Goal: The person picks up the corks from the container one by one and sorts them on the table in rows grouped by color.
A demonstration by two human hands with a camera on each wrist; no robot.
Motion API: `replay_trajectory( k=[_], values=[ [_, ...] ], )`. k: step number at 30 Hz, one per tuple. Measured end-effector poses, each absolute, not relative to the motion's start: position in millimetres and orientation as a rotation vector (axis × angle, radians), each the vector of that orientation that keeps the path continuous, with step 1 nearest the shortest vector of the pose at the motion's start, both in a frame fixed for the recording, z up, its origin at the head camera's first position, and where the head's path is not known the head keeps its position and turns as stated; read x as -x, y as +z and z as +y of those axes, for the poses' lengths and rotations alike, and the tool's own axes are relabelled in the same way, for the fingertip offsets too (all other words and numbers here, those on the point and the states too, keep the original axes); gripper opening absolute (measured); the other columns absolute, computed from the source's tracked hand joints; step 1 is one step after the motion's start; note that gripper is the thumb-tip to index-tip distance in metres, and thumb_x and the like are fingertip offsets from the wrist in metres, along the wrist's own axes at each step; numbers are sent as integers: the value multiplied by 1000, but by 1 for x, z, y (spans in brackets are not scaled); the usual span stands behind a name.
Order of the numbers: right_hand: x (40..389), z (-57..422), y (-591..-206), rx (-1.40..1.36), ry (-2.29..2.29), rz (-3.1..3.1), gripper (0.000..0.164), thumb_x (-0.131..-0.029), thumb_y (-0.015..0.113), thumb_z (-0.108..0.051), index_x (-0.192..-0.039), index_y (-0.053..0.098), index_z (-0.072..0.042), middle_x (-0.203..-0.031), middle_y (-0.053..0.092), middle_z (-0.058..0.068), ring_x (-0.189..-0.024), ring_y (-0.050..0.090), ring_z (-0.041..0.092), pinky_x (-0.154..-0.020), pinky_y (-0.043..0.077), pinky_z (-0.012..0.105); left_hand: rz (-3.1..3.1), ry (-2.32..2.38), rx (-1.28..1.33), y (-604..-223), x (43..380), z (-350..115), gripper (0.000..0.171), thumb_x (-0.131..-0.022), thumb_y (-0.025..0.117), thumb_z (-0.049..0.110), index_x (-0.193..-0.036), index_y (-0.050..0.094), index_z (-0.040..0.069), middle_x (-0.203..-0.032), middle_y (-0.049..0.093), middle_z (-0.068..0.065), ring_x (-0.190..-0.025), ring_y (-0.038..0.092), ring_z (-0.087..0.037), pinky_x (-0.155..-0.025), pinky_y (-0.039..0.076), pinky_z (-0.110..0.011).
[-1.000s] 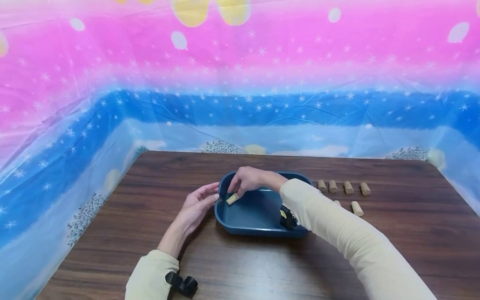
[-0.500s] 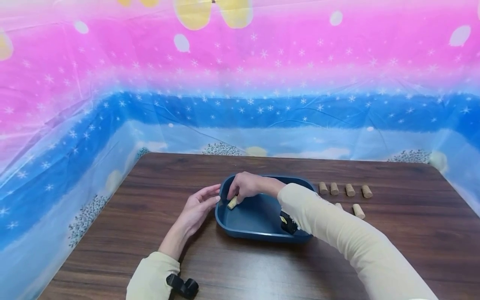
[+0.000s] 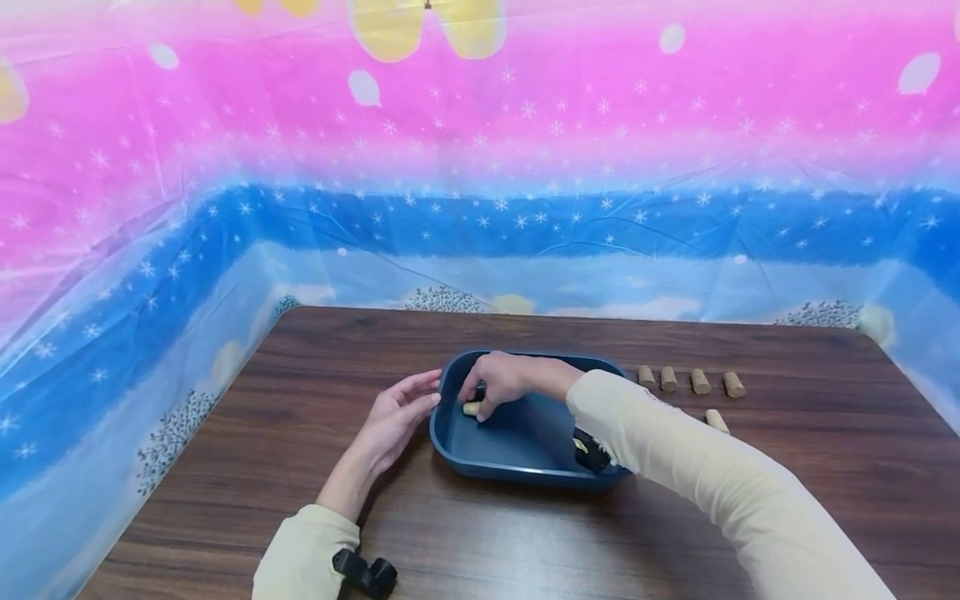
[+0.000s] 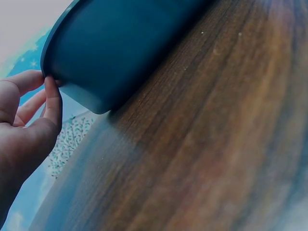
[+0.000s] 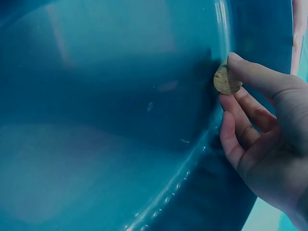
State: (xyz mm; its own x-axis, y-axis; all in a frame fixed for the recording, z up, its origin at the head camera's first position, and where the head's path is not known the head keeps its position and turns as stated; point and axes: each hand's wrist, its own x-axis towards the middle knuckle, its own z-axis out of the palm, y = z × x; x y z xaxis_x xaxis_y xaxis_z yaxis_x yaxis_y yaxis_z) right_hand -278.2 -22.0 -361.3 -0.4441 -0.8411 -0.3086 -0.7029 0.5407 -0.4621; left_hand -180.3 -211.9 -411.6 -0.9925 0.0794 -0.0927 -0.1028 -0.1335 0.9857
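A dark blue rectangular tray with rounded corners stands on the wooden table. Inside its left end, my right hand pinches a cork between thumb and fingers, low by the tray floor. The right wrist view shows the round end of this cork close to the curve where floor meets wall. My left hand touches the tray's left rim with fairly straight fingers. In the left wrist view, the fingertips of the left hand meet the rim at a corner.
Several corks stand in a row right of the tray. Another cork is nearer, beside the right sleeve. A patterned cloth hangs behind the table.
The cork in my right hand has turned from slanted to nearly sideways, and that hand has shifted slightly right. The right sleeve now covers one nearer cork. My left hand stays at the rim.
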Motion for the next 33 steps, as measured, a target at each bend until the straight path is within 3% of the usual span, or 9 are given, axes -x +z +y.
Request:
replay_trajectory(
  k=[9,18,24,33],
  values=[
    [277,-15,-368,1231,-373,2299,30,-85,76,-20,-115,71,-14,-111,65,-2,-92,55,12,-84,48,29,1993,2239,15,-414,179,-209,46,-96,57,5,-140,46,-1,-134,48,-18,-116,52,-22,-97,45,-27],
    [278,-7,-345,1148,-483,2347,34,-84,77,-22,-115,70,-10,-101,65,-3,-88,59,12,-79,51,28,1975,2259,10,-414,182,-207,44,-97,55,2,-140,46,-2,-133,48,-19,-116,51,-24,-95,46,-26],
    [282,10,-332,1150,-611,2376,40,-85,76,-22,-120,67,-7,-105,66,1,-92,62,13,-80,53,28,1995,2252,23,-413,182,-208,44,-96,56,3,-140,47,-1,-128,50,-16,-112,53,-21,-95,46,-25],
    [285,49,-314,1065,-786,2398,38,-85,76,-22,-116,66,-1,-96,69,0,-88,65,12,-78,53,32,1969,2291,51,-412,180,-210,46,-94,56,-2,-139,44,-8,-117,54,-10,-104,55,-14,-90,48,-22]
  ],
)
